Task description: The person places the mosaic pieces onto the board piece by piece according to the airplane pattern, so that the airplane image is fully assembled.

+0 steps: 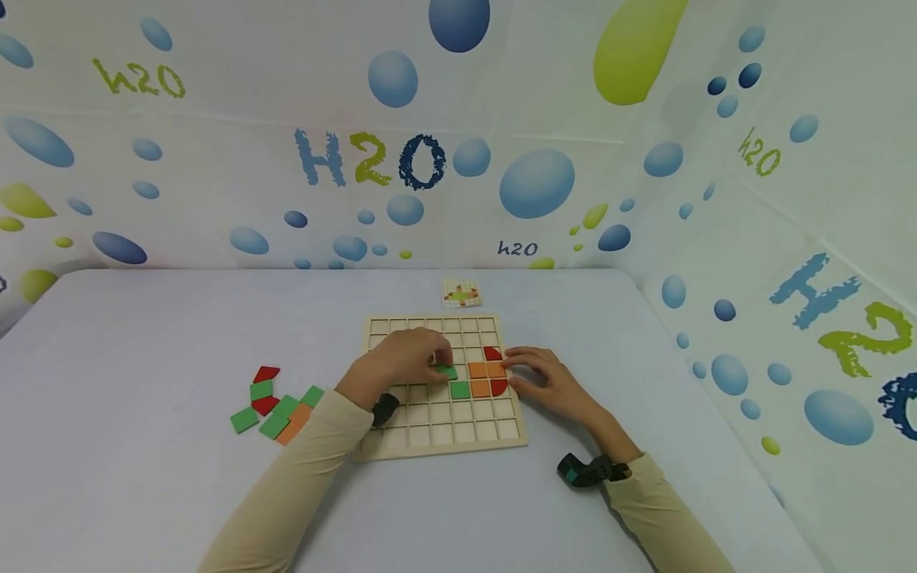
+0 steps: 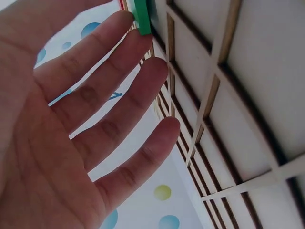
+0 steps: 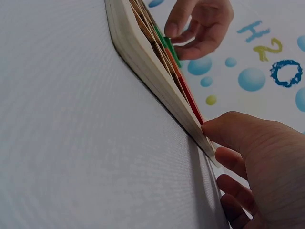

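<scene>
My left hand [image 1: 408,356] reaches over the wooden grid board [image 1: 438,458] and pinches a green square tile [image 1: 447,372] between thumb and fingers, right above the cells. In the left wrist view that green tile [image 2: 141,16] shows at the fingertips. On the board, beside it, lie another green tile [image 1: 460,390], several orange tiles [image 1: 478,370] and two red rounded tiles [image 1: 492,352]. My right hand [image 1: 548,383] is at the board's right side, its fingers relaxed. Its thumb and fingertips touch the frame's edge.
Left of the board lies a loose group of green tiles [image 1: 261,390], red tiles [image 1: 267,373] and orange tiles [image 1: 288,434]. Behind the board a small pattern card [image 1: 462,295] lies on the white table [image 1: 179,334]. A printed curtain [image 1: 251,183] hangs behind.
</scene>
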### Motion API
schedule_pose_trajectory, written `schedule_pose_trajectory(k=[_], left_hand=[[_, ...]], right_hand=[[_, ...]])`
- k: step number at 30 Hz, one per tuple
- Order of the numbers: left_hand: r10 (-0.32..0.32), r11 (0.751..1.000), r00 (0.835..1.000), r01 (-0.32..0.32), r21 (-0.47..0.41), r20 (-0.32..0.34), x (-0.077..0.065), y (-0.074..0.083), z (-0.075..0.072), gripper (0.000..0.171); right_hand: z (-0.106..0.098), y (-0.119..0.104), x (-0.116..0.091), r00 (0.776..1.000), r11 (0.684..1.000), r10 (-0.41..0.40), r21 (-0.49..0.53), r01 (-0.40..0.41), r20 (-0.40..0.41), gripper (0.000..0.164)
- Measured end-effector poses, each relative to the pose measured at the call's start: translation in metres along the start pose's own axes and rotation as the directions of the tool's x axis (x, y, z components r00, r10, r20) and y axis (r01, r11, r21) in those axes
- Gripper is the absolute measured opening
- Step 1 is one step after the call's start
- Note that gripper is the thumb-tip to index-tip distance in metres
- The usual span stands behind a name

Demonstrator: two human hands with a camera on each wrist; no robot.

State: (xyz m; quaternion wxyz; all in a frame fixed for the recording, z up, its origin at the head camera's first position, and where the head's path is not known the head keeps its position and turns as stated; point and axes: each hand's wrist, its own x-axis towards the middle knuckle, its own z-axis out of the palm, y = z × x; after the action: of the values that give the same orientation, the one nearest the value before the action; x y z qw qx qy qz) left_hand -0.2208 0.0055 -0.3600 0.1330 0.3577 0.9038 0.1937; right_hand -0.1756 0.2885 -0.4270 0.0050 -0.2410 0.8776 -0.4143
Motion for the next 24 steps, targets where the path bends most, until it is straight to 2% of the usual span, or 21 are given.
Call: schedule_pose_trajectory(k=[16, 24], left_hand=[[0.040, 0.998, 0.999, -0.040, -0.042, 0.004, 0.010, 0.002, 0.005, 0.013], [0.040, 0.997, 0.999, -0.039, -0.064, 0.011, 0.011, 0.001, 0.007, 0.012]], right_hand=[[0.001, 0.003, 0.000, 1.000, 1.000, 0.006, 0.013, -0.005, -0.005, 0.030], [0.002, 0.004, 0.000, 1.000, 1.000, -0.003, 0.008, 0.004, -0.013, 0.030]])
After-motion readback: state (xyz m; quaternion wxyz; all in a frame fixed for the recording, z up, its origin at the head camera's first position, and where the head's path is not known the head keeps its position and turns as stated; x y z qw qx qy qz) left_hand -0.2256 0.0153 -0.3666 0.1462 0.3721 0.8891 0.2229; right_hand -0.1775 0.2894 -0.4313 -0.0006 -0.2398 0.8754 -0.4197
